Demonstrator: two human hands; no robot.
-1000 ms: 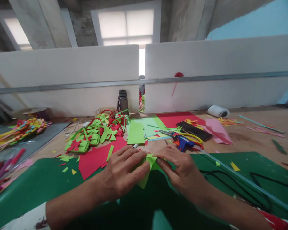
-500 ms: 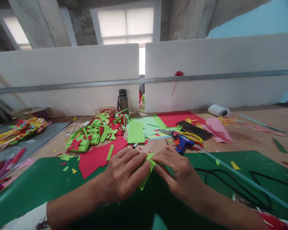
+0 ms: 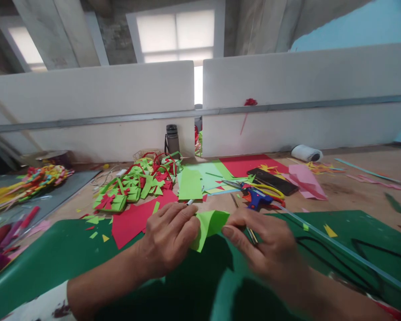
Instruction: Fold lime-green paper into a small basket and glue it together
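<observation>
My left hand [image 3: 172, 234] is closed on a small piece of bright green paper [image 3: 209, 225], its fingers over the left part. The sheet is creased, and its right side stands up in a fold. My right hand [image 3: 265, 240] has its fingers bent, with thumb and index at the right corner of the paper; whether they pinch that corner I cannot tell. A thin metal tool [image 3: 251, 235], slim like tweezers, runs through the right hand, mostly hidden by the fingers. Behind the left hand lie red paper [image 3: 130, 225] and a green strip.
Green and red paper pieces [image 3: 130, 196] are heaped at the back left beside a dark bottle [image 3: 172, 140]. A blue glue gun [image 3: 257, 198], yellow-handled scissors [image 3: 274, 191] and a black phone [image 3: 272, 181] lie right of centre. A green mat [image 3: 76, 249] covers the front.
My right hand has moved right and turned, away from my left. More of the green paper shows between the hands, with its right side raised. The thin tool shows more clearly.
</observation>
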